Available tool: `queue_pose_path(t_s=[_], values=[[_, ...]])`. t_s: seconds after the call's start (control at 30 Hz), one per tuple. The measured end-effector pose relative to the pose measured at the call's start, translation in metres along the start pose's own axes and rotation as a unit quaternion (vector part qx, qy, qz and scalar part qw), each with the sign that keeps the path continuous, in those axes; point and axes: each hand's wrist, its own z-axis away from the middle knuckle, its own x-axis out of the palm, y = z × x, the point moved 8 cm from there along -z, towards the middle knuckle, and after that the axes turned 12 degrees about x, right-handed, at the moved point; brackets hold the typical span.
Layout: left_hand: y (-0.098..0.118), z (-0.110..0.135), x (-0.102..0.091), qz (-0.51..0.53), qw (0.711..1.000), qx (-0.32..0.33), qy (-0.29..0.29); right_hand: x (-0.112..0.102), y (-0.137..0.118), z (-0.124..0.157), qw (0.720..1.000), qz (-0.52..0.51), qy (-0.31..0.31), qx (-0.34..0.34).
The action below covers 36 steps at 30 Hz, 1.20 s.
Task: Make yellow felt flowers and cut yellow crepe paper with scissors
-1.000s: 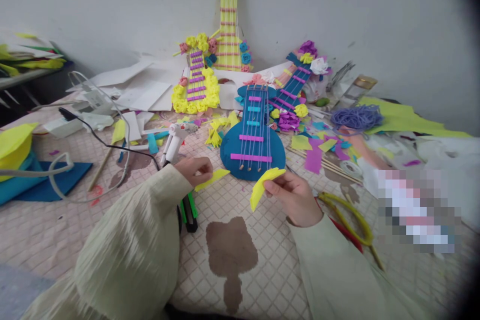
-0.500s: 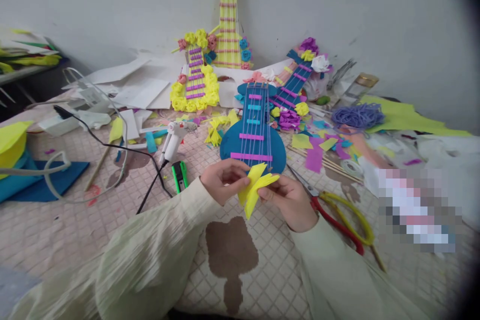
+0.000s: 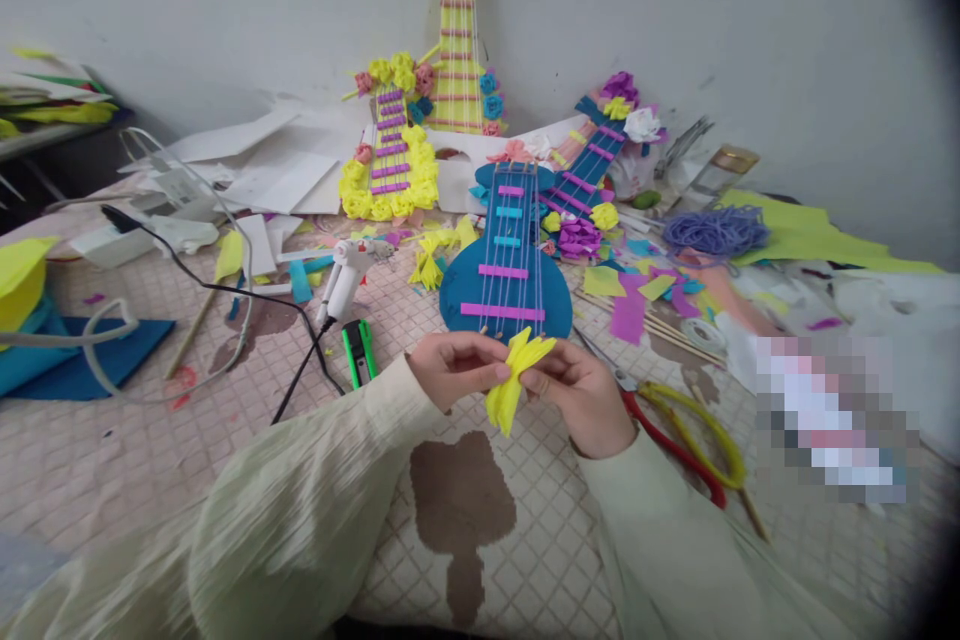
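Between my two hands is a piece of yellow crepe paper (image 3: 507, 398), pinched narrow in the middle and fanned out at both ends like a bow. My left hand (image 3: 454, 370) grips its middle from the left with thumb and fingertips. From the other side my right hand (image 3: 586, 394) pinches it too, thumb in front. Just beyond the hands a blue paper guitar (image 3: 461, 285) with purple and light-blue bars and strings lies on the table. Its lower edge is partly behind the yellow paper.
Left of the guitar are a white glue gun (image 3: 346, 285) and a green cutter (image 3: 360, 354). Scissors (image 3: 675, 445) with red and yellow handles lie at right, near purple yarn (image 3: 716, 231). Decorated guitars (image 3: 390, 148) and paper scraps (image 3: 628, 317) are behind; another person's arm (image 3: 731, 295) reaches in.
The yellow paper has been squeezed from open, spread folds into a tight pinch at its middle. My left hand has moved slightly right, closer to my right hand.
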Motion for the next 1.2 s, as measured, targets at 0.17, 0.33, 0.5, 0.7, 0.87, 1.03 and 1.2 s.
queue_pose_path(t_s=[0.17, 0.33, 0.5, 0.7, 0.87, 1.03, 1.2], values=[[-0.002, 0.0, 0.001, 0.013, 1.0, -0.014, 0.003, 0.004, 0.001, 0.0, 1.0, 0.009, -0.021, 0.006], [0.0, 0.0, -0.001, 0.008, 1.0, -0.016, 0.02, 0.008, 0.002, 0.001, 0.999, 0.01, -0.044, 0.005], [0.001, 0.0, -0.01, -0.016, 0.998, -0.015, 0.06, 0.007, 0.005, 0.001, 0.999, -0.009, -0.051, 0.015], [-0.001, 0.0, -0.002, -0.013, 1.0, -0.009, 0.006, 0.006, 0.002, 0.002, 0.999, 0.009, -0.042, 0.001], [-0.002, 0.001, -0.004, -0.015, 1.0, -0.005, 0.013, 0.004, -0.002, 0.002, 0.999, 0.046, -0.008, -0.01], [-0.002, 0.001, -0.002, -0.004, 0.999, -0.026, 0.037, 0.004, -0.002, 0.001, 0.999, 0.045, -0.008, -0.01], [-0.005, 0.003, 0.001, 0.021, 0.998, -0.042, 0.05, 0.001, 0.002, -0.001, 0.999, 0.046, 0.002, 0.003]])
